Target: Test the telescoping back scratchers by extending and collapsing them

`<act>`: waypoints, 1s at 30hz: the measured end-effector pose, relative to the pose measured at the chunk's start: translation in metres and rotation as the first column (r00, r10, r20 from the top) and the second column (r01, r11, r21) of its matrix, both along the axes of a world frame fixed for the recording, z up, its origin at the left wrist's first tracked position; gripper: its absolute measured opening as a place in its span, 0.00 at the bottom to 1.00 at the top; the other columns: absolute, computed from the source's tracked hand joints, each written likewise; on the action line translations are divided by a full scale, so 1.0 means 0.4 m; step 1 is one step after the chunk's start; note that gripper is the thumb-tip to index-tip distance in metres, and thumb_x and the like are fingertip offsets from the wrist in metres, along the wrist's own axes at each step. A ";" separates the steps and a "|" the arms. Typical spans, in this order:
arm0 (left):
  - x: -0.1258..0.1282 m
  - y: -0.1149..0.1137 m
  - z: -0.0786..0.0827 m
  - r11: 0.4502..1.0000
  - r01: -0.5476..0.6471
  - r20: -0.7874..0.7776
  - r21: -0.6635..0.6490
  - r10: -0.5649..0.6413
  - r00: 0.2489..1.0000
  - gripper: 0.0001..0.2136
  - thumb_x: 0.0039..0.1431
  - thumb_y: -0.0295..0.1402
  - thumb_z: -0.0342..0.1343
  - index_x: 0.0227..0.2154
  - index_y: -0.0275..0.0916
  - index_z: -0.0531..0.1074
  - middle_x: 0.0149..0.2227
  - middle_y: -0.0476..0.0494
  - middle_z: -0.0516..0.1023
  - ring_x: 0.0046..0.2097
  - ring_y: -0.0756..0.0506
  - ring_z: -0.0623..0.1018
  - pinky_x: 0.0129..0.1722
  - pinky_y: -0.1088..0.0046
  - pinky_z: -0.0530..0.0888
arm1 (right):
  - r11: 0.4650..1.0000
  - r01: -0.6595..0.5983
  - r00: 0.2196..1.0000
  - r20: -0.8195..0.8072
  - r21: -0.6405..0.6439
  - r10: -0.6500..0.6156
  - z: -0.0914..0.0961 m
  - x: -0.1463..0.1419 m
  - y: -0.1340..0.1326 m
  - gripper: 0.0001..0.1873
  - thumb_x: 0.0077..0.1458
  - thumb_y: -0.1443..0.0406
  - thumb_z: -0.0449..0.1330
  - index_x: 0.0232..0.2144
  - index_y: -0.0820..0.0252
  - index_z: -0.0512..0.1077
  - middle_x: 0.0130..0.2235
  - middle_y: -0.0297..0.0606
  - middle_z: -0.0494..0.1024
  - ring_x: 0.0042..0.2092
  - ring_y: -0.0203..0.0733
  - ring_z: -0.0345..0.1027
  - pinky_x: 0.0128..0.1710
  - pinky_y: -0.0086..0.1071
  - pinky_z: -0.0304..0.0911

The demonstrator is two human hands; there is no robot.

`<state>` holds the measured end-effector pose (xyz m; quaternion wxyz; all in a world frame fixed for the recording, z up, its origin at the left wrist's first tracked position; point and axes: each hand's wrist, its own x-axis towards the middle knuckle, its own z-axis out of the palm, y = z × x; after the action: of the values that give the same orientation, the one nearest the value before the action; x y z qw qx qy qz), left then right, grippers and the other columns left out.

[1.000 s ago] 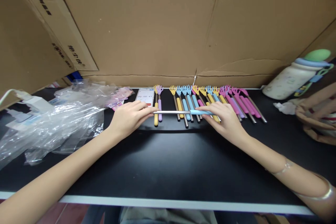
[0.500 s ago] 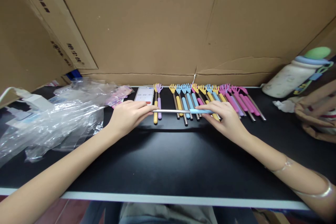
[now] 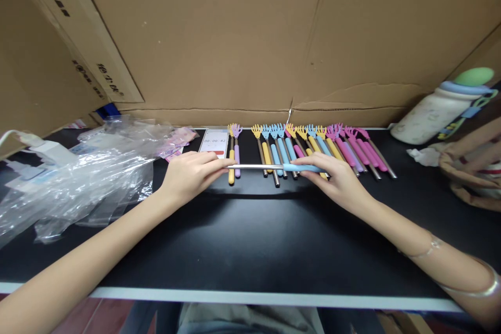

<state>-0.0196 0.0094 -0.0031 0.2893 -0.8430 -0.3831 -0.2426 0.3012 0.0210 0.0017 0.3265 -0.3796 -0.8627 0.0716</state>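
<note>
I hold one back scratcher [image 3: 270, 167] crosswise above the table, with its metal rod drawn out. My left hand [image 3: 191, 173] pinches the rod's left end; the scratcher's head is hidden in my fingers. My right hand [image 3: 336, 177] grips the blue handle at the right end. Behind it, several small back scratchers [image 3: 313, 146] with yellow, blue, pink and purple handles lie in a row, their claw heads toward the cardboard wall. Two more, one yellow and one purple [image 3: 234, 154], lie apart on the left, next to a phone [image 3: 214, 142] showing a timer.
A heap of clear plastic bags [image 3: 78, 177] covers the left of the black table [image 3: 250, 240]. A cardboard wall [image 3: 250, 36] closes off the back. A bottle with a green cap [image 3: 442, 109] and a brown bag [image 3: 473, 172] sit at the right.
Both hands stay almost where they were, holding the scratcher. The phone's timer has gone from 41 to 42.
</note>
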 end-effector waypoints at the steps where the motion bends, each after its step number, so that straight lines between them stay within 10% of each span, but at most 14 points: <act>1: -0.001 0.000 -0.001 1.000 0.001 -0.001 0.001 -0.001 1.000 0.10 0.62 0.37 0.48 0.42 0.50 0.74 0.32 0.52 0.78 0.30 0.52 0.76 0.26 0.77 0.63 | 1.000 -0.001 1.000 0.005 -0.005 0.001 0.000 0.002 -0.001 0.10 0.56 0.63 0.54 0.40 0.53 0.71 0.37 0.36 0.76 0.39 0.39 0.67 0.39 0.34 0.61; 30: 0.008 -0.012 0.013 0.996 0.040 -0.102 0.079 -0.031 0.994 0.10 0.62 0.39 0.49 0.39 0.47 0.74 0.25 0.52 0.75 0.25 0.51 0.73 0.24 0.75 0.61 | 0.989 0.089 0.958 0.281 -0.120 -0.053 0.004 0.012 -0.016 0.13 0.58 0.56 0.50 0.43 0.52 0.66 0.31 0.30 0.75 0.28 0.33 0.66 0.27 0.26 0.56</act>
<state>-0.0162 0.0045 0.0023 0.3376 -0.8485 -0.3429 -0.2202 0.3061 0.0145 0.0035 0.1795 -0.4372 -0.8790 0.0625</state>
